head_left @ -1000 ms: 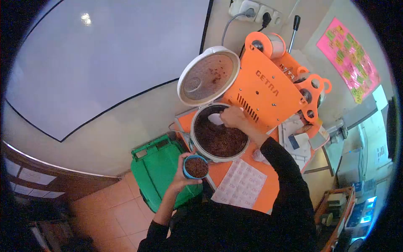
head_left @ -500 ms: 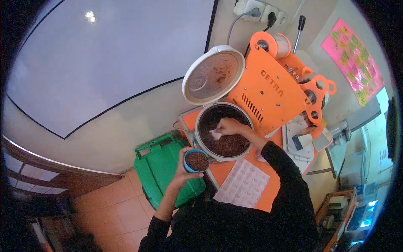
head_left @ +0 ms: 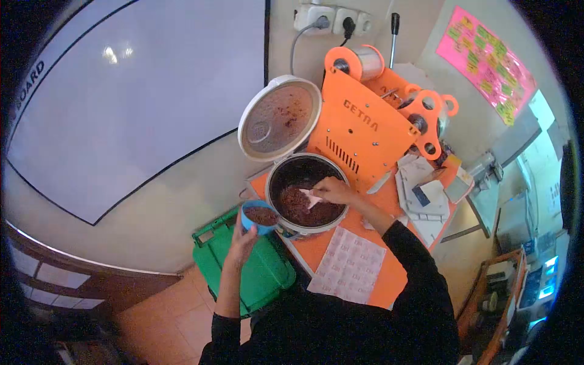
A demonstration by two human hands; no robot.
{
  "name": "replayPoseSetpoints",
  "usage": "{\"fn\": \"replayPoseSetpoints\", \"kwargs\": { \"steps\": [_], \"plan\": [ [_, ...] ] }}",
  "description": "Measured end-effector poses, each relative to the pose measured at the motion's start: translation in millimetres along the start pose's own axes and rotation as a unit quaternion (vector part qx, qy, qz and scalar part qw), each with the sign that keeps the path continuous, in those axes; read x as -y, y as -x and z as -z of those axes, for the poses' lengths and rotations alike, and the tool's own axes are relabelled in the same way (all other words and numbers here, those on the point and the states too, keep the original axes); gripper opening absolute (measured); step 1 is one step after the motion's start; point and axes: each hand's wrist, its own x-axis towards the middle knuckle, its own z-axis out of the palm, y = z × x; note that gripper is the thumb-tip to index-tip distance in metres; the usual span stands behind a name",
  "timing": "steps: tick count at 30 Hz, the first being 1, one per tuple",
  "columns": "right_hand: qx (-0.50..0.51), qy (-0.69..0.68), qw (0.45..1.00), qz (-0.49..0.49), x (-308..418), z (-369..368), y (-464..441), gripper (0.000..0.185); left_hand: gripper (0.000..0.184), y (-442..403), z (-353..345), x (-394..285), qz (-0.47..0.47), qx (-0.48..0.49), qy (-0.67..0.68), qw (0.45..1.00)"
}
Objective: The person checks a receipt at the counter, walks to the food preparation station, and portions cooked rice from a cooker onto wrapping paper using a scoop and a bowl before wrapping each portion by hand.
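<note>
My left hand [head_left: 244, 238] is closed round a blue cup [head_left: 260, 228], which holds brown-red grains [head_left: 261, 215] and tilts slightly toward the pot. Beside it stands a rice cooker [head_left: 273, 196] with its lid [head_left: 248, 125] raised, dark reddish cooked rice [head_left: 295, 205] inside. Over the pot's right side, my right hand [head_left: 333, 190] grips a pale rice paddle [head_left: 311, 198], whose blade touches the rice. The handle is mostly covered by my fingers.
An orange sealing machine [head_left: 363, 131] stands behind the cooker on the orange table [head_left: 389, 286]. Printed paper [head_left: 350, 266] lies in front, and a white tray [head_left: 426, 210] at right. Below left is a green bin lid [head_left: 261, 274]. Plugged sockets [head_left: 331, 19] are on the wall.
The view has shifted, so the scene sits further left. My left hand has brought the cup up to the cooker's rim. The paddle now rests lower in the rice.
</note>
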Motion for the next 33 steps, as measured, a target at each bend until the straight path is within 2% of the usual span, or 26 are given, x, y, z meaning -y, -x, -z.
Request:
{"fn": "replayPoseSetpoints", "kwargs": {
  "steps": [1,3,4,5,6,7,8,9,11,13,14,15,16,17,19,20,23,27,30,32,33],
  "plan": [
    [-0.006,-0.001,1.0,0.001,2,2,5,0.034,0.083,-8,-11,-12,0.002,-0.007,0.015,1.0],
    [-0.095,0.025,0.995,-0.035,5,5,16,0.034,0.08,-27,-38,-24,-0.019,0.005,-0.028,0.999],
    [-0.101,0.023,0.994,-0.035,10,6,22,0.034,0.077,-41,-39,-14,-0.016,-0.009,-0.103,0.995],
    [-0.17,0.081,0.982,-0.016,19,7,27,0.032,0.073,-53,-44,-7,-0.014,-0.024,-0.178,0.984],
    [-0.237,0.139,0.962,0.002,29,7,33,0.029,0.073,-65,-53,3,-0.014,-0.018,-0.181,0.983],
    [-0.244,0.137,0.96,-0.001,43,4,40,0.029,0.071,-76,-66,14,-0.051,-0.049,-0.279,0.958],
    [-0.253,0.222,0.941,-0.04,60,-1,47,0.026,0.068,-84,-78,23,-0.088,-0.08,-0.372,0.921],
    [-0.259,0.305,0.913,-0.08,71,-9,51,0.024,0.068,-91,-91,31,-0.089,-0.073,-0.375,0.92],
    [-0.301,0.296,0.904,-0.07,67,-29,58,0.02,0.063,-100,-111,42,0.007,-0.188,-0.359,0.914],
    [-0.404,0.227,0.886,0.005,59,-43,64,0.017,0.06,-102,-115,40,0.004,-0.178,-0.384,0.906],
    [-0.387,0.234,0.892,0.001,56,-44,69,0.015,0.056,-105,-115,38,0.045,-0.15,-0.247,0.956],
    [-0.386,0.231,0.893,-0.003,53,-46,72,0.015,0.052,-105,-113,36,0.089,-0.121,-0.106,0.983],
    [-0.411,0.222,0.884,0.031,51,-46,74,0.014,0.044,-97,-124,17,0.151,-0.126,-0.086,0.977],
    [-0.435,0.211,0.873,0.065,51,-48,75,0.014,0.044,-99,-113,15,0.154,-0.127,-0.089,0.976],
    [-0.434,0.227,0.869,0.069,58,-42,76,0.013,0.039,-107,-94,6,0.209,0.042,0.042,0.976],
    [-0.431,0.243,0.866,0.074,62,-41,75,0.013,0.034,-106,-93,4,0.198,0.02,0.039,0.979],
    [-0.389,0.304,0.861,0.123,54,-35,72,0.011,0.035,-97,-96,-4,0.158,-0.021,-0.008,0.987],
    [-0.389,0.306,0.852,0.171,40,-36,74,0.017,0.04,-104,-90,-6,0.193,0.015,0.033,0.98],
    [-0.369,0.364,0.84,0.162,33,-19,75,0.018,0.043,-107,-77,-7,0.169,0.019,0.069,0.983],
    [-0.305,0.409,0.859,0.045,33,-2,67,0.017,0.044,-108,-70,-16,0.158,0.016,0.085,0.984],
    [-0.234,0.389,0.891,0.009,36,7,55,0.018,0.044,-105,-67,-20,0.163,0.015,0.084,0.983]
  ]
}}
